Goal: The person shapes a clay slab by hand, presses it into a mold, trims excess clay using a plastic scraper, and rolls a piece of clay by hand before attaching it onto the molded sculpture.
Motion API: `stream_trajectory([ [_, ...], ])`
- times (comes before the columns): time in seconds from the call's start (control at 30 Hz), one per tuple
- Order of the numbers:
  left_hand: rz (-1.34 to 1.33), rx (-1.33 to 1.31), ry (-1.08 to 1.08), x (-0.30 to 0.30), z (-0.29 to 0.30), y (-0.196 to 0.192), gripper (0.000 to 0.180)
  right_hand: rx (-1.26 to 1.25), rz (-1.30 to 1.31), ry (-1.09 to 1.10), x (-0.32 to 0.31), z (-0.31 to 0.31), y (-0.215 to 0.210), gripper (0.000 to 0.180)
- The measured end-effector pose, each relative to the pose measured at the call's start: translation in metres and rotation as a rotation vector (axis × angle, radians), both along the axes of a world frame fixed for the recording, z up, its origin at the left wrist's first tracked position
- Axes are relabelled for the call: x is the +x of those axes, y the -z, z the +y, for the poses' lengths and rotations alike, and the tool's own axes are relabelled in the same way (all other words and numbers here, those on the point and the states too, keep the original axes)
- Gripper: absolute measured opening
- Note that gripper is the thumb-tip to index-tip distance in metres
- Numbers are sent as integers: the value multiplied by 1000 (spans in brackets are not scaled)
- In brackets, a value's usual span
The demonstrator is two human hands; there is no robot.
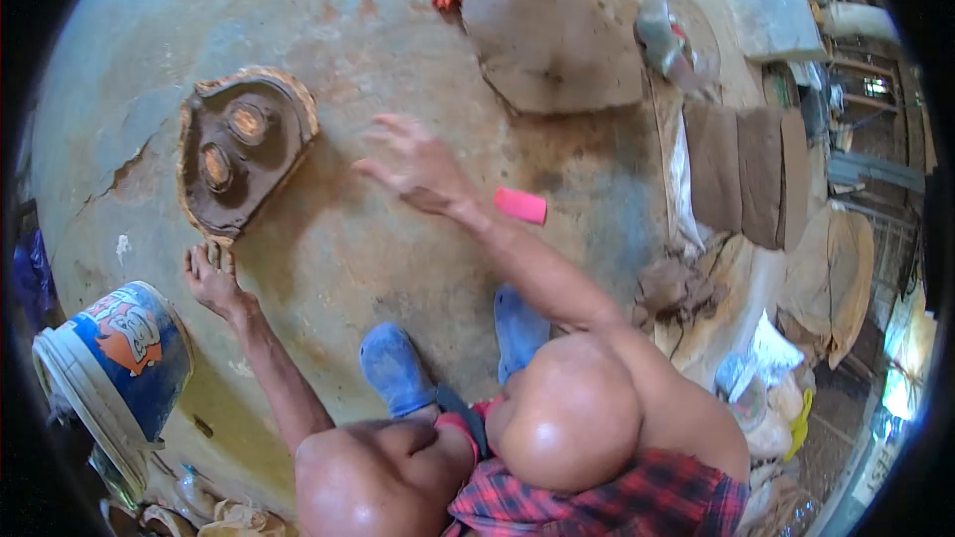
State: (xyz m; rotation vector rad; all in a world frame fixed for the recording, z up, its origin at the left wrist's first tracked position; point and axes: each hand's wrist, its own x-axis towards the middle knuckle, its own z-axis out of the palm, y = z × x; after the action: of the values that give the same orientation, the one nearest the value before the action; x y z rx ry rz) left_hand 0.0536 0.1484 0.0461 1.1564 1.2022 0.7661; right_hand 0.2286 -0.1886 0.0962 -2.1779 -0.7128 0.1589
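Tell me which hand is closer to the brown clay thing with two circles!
Left. The left hand is at the lower tip of the clay thing; the right hand is apart from it, farther right.

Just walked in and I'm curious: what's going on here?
A person has the left hand at the near tip of a clay-lined mold, grip unclear. The right hand is open, apparently empty, between the mold and a pink rectangular piece. A flat brown clay slab lies farther off.

the clay (257, 161) looks smooth, the mould rim (305, 105) rough
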Motion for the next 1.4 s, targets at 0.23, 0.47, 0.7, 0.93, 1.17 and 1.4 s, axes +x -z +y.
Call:
stream_trajectory([
  [0.23,-96,321,428,48,-117,-33,47,-582,-57,273,-89,-193,19,55],
  [0.47,-64,293,1173,136,-174,-96,49,-555,-195,338,-114,-271,42,38],
  [0.7,283,-50,1492,210,-230,-123,65,-480,-112,875,-52,-373,24,50],
  [0.93,418,-185,1405,300,-289,-69,112,410,252,928,127,-356,17,100],
  [1.17,-302,-610,1000,308,-337,-2,82,569,326,878,153,-323,32,99],
  [1.4,-103,-522,1041,262,-344,1,68,635,321,885,93,-338,48,88],
])
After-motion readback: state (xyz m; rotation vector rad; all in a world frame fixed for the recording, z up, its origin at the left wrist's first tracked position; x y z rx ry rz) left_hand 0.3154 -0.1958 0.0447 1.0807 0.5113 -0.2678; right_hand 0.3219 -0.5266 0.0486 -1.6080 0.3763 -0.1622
